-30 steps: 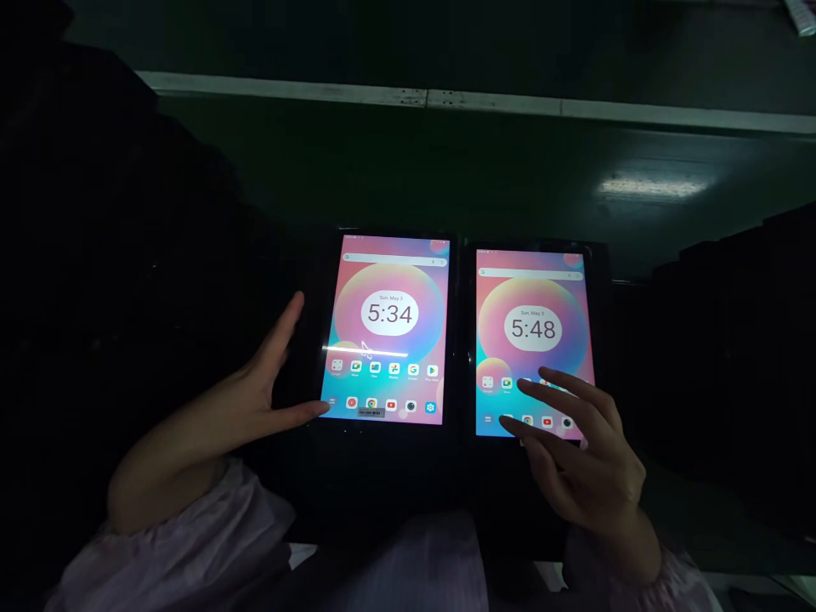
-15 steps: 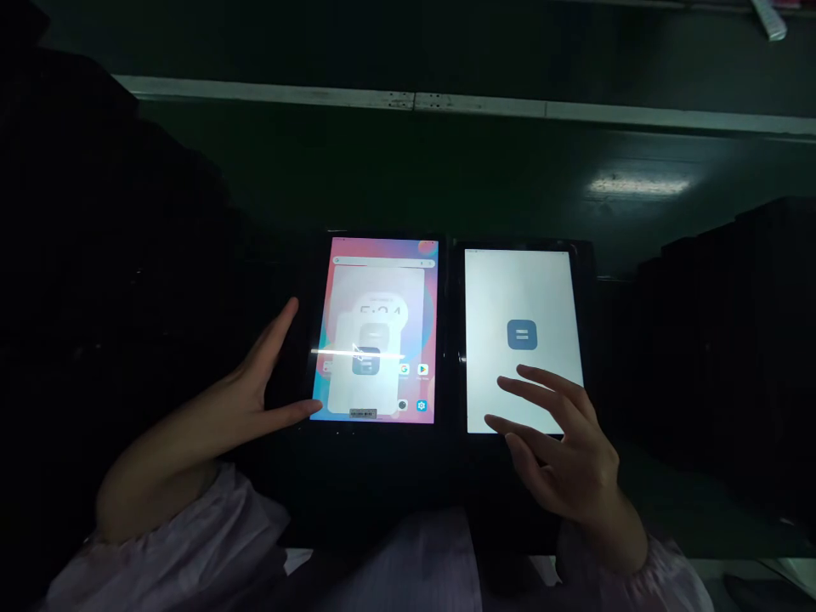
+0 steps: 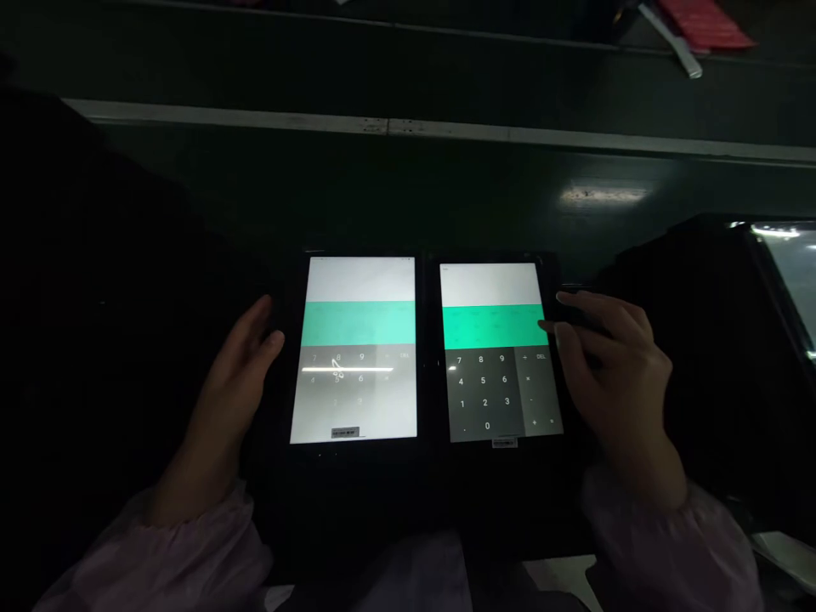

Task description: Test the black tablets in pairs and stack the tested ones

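Observation:
Two tablets lie side by side on a dark surface, screens lit. On the left tablet (image 3: 360,289), a pale calculator with a green band is half faded in, with a light streak reflected across it. The right tablet (image 3: 490,285) shows a full calculator keypad under a bright green band. Just off the left tablet's left side is my left hand (image 3: 233,382), open, thumb and fingers apart, holding nothing. My right hand (image 3: 621,374) is at the right tablet's right edge, fingers partly bent and apart. One fingertip overlaps the green band's edge; whether it touches the glass is unclear.
A pale metal strip (image 3: 446,130) crosses behind the tablets. Farther back are a red packet (image 3: 707,24) and a thin light-coloured bar (image 3: 676,44). Dark blocky shapes stand at the right, beside a glossy reflective panel (image 3: 790,263). Small barcode labels sit at the tablets' lower edges.
Both screens have switched to calculators, from a home screen and a white splash icon. My right hand has moved off the right tablet towards its right edge. My left thumb has left the left tablet.

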The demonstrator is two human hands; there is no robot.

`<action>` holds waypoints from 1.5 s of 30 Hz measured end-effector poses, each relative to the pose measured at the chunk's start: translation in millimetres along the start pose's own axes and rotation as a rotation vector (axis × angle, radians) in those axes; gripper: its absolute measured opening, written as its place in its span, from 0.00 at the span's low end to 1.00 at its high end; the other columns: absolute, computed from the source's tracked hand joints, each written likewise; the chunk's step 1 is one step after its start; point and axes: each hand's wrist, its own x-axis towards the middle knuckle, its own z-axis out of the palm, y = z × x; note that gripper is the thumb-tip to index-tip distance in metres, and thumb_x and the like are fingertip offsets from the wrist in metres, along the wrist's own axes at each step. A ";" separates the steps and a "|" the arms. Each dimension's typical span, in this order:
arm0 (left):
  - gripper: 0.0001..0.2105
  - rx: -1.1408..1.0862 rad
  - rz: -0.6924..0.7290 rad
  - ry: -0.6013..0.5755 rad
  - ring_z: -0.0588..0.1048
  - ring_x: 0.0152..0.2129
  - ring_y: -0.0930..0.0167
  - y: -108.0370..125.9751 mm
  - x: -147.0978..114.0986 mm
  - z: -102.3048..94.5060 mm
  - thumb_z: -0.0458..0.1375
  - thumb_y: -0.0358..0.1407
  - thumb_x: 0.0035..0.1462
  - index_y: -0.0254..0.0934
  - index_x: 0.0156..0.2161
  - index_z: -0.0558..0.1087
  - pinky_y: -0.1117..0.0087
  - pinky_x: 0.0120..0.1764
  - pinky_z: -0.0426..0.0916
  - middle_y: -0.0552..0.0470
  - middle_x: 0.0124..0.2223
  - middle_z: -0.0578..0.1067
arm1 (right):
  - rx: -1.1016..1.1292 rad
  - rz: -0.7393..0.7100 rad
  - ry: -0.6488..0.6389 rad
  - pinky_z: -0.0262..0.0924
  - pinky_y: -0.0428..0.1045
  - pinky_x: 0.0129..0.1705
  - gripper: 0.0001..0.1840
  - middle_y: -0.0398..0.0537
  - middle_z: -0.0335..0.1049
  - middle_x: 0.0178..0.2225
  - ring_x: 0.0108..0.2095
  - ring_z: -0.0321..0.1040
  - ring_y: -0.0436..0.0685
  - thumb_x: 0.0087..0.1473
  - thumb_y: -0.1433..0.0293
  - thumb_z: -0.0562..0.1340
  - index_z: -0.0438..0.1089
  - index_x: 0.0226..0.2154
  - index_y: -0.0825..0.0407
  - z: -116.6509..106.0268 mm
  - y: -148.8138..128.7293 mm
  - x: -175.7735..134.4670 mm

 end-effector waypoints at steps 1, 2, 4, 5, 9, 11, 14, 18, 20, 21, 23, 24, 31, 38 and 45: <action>0.29 -0.003 -0.010 0.017 0.59 0.74 0.51 0.9 -1.6 3.6 0.64 0.46 0.61 0.47 0.67 0.74 0.44 0.72 0.55 0.49 0.75 0.66 | -0.008 -0.007 0.021 0.80 0.65 0.50 0.12 0.49 0.82 0.51 0.55 0.78 0.68 0.68 0.72 0.64 0.85 0.40 0.44 3.9 2.8 0.8; 0.27 -0.015 -0.007 0.026 0.60 0.74 0.51 0.2 -1.9 6.1 0.63 0.45 0.61 0.46 0.65 0.75 0.45 0.73 0.55 0.50 0.75 0.67 | -0.009 -0.018 0.031 0.80 0.66 0.51 0.12 0.49 0.82 0.52 0.56 0.77 0.69 0.68 0.72 0.64 0.85 0.40 0.45 8.1 4.4 0.2; 0.25 -0.089 0.040 0.040 0.62 0.73 0.53 -4.7 1.1 9.1 0.62 0.45 0.63 0.43 0.63 0.77 0.48 0.74 0.55 0.47 0.73 0.69 | 0.004 -0.036 0.031 0.78 0.68 0.53 0.12 0.50 0.81 0.53 0.59 0.75 0.70 0.68 0.72 0.64 0.85 0.41 0.45 15.6 4.9 -4.0; 0.24 -0.138 0.068 0.046 0.63 0.72 0.53 -7.9 3.7 9.9 0.61 0.46 0.64 0.41 0.62 0.77 0.49 0.74 0.54 0.45 0.72 0.71 | 0.010 -0.039 0.025 0.77 0.70 0.54 0.12 0.51 0.80 0.55 0.61 0.74 0.71 0.68 0.72 0.64 0.85 0.42 0.44 18.7 4.3 -6.8; 0.21 -0.197 0.157 0.056 0.67 0.70 0.54 -17.1 11.2 11.3 0.60 0.47 0.65 0.40 0.58 0.79 0.50 0.74 0.56 0.44 0.67 0.76 | 0.015 -0.035 -0.007 0.73 0.76 0.59 0.13 0.52 0.76 0.61 0.68 0.64 0.75 0.70 0.70 0.62 0.84 0.46 0.44 25.1 4.1 -14.9; 0.21 -0.153 0.170 0.065 0.68 0.70 0.54 -17.6 10.7 11.6 0.60 0.48 0.65 0.41 0.58 0.79 0.49 0.74 0.56 0.45 0.66 0.77 | 0.020 -0.019 -0.009 0.72 0.76 0.60 0.13 0.52 0.75 0.62 0.69 0.63 0.76 0.69 0.70 0.62 0.84 0.46 0.45 25.1 6.8 -16.1; 0.21 -0.119 0.172 0.081 0.68 0.69 0.53 -15.4 8.2 12.0 0.60 0.48 0.65 0.40 0.57 0.80 0.48 0.73 0.57 0.45 0.65 0.78 | 0.004 0.027 0.035 0.72 0.75 0.61 0.12 0.52 0.77 0.60 0.68 0.64 0.75 0.68 0.71 0.64 0.85 0.43 0.45 23.4 9.8 -16.3; 0.23 -0.091 0.176 0.083 0.70 0.68 0.53 -13.8 9.0 12.6 0.59 0.49 0.65 0.38 0.57 0.79 0.46 0.73 0.56 0.44 0.63 0.79 | 0.018 0.006 0.035 0.72 0.74 0.61 0.13 0.55 0.76 0.61 0.69 0.63 0.75 0.69 0.71 0.63 0.85 0.42 0.48 24.9 5.3 -16.8; 0.23 -0.132 0.170 0.093 0.71 0.67 0.52 -15.2 11.2 13.4 0.60 0.51 0.62 0.39 0.55 0.80 0.45 0.73 0.56 0.44 0.61 0.80 | 0.033 -0.013 0.012 0.71 0.74 0.61 0.13 0.55 0.75 0.62 0.70 0.62 0.75 0.70 0.70 0.62 0.85 0.44 0.48 26.8 3.4 -17.3; 0.23 -0.166 0.169 0.101 0.72 0.66 0.52 -16.4 12.3 14.0 0.61 0.52 0.60 0.39 0.53 0.80 0.45 0.73 0.56 0.44 0.60 0.81 | 0.031 -0.010 0.009 0.71 0.74 0.61 0.14 0.54 0.75 0.61 0.69 0.62 0.75 0.70 0.70 0.62 0.85 0.45 0.47 27.1 3.7 -17.4; 0.23 -0.222 0.178 0.130 0.73 0.64 0.52 -18.5 14.3 16.0 0.63 0.53 0.57 0.40 0.50 0.81 0.44 0.72 0.58 0.44 0.57 0.82 | 0.005 0.016 0.030 0.71 0.74 0.61 0.14 0.54 0.77 0.60 0.68 0.65 0.75 0.70 0.70 0.62 0.85 0.43 0.47 25.9 5.8 -16.8; 0.22 -0.245 0.184 0.144 0.74 0.63 0.52 -19.1 15.0 17.2 0.64 0.53 0.56 0.41 0.49 0.81 0.44 0.72 0.59 0.45 0.55 0.83 | -0.009 0.030 0.047 0.71 0.75 0.61 0.14 0.54 0.77 0.59 0.67 0.66 0.75 0.70 0.70 0.62 0.86 0.42 0.47 24.2 6.9 -16.1; 0.13 -0.521 0.172 0.124 0.76 0.59 0.58 -16.1 19.8 25.8 0.64 0.46 0.56 0.41 0.42 0.83 0.52 0.74 0.55 0.49 0.47 0.85 | 0.068 -0.046 0.038 0.75 0.68 0.58 0.13 0.53 0.79 0.56 0.64 0.70 0.72 0.67 0.73 0.64 0.85 0.36 0.47 11.8 -18.8 -9.6; 0.12 -0.522 0.225 0.062 0.72 0.64 0.60 -20.4 21.6 25.6 0.62 0.45 0.62 0.42 0.43 0.82 0.57 0.74 0.53 0.52 0.46 0.85 | 0.124 -0.128 -0.043 0.78 0.67 0.56 0.14 0.55 0.79 0.55 0.65 0.69 0.73 0.67 0.73 0.63 0.83 0.32 0.50 24.4 -45.6 -11.9; 0.18 -0.462 0.209 0.066 0.71 0.65 0.58 -22.8 21.1 23.2 0.61 0.51 0.63 0.40 0.46 0.82 0.52 0.74 0.53 0.48 0.48 0.84 | 0.147 -0.151 -0.102 0.75 0.69 0.59 0.13 0.58 0.76 0.60 0.70 0.63 0.74 0.70 0.71 0.61 0.84 0.42 0.50 29.8 -53.3 -14.0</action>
